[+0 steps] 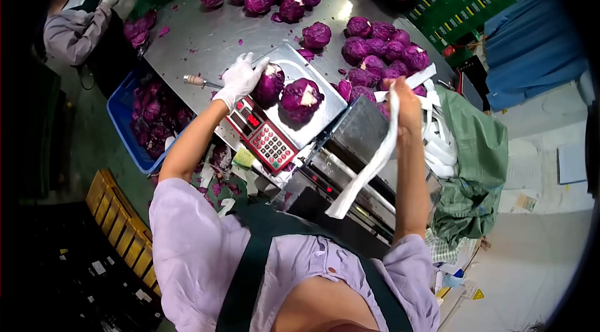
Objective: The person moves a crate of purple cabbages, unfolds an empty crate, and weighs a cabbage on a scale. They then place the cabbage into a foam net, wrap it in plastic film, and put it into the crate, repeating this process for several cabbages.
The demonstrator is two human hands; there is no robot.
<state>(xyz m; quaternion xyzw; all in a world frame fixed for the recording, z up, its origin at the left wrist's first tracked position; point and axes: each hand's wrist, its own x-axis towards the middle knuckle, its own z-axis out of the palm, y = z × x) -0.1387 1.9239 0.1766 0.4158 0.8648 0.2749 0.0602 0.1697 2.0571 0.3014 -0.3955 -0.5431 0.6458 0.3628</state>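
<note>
My left hand (240,80), in a white glove, rests against the left side of a red cabbage (270,86), its fingers curved at the cabbage's edge. A second red cabbage (302,100) sits beside it with its pale cut stem facing up. Both lie on the metal pan (322,85) of a scale whose red keypad panel (262,135) has a lit display. My bare right hand (407,110) is closed around a long white foam sleeve (373,166) that hangs down over a metal machine (362,129). A wooden-handled knife (200,81) lies left of the scale, its blade partly hidden.
Several red cabbages (381,50) are heaped right of the scale, and others (259,0) lie farther back. White foam sleeves (440,144) pile beside a green sack (478,150). A blue crate (122,116) holds purple leaves. Co-workers' arms (94,29) appear at the table's far edges.
</note>
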